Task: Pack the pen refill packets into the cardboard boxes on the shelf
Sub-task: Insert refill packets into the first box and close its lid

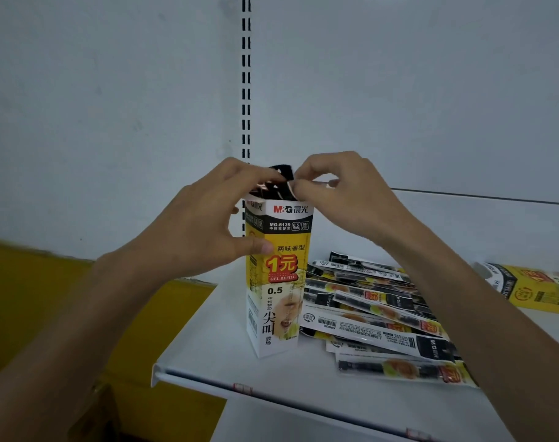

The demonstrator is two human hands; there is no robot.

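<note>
Box [276, 275] upright on shelf [208, 355], long axis vertical | left hand [208, 218] curls round its upper side | right hand [345, 193] pinches packet tops [283, 178] directly above the mouth (nearer hand) | loose packets [377, 317] lie right of box.

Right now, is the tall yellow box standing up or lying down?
Standing up. The tall yellow box sits on its bottom end on the shelf, left hand gripping it.

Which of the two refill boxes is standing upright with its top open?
The box the left hand grips, left of the loose packets; the other box lies flat, far right.
</note>
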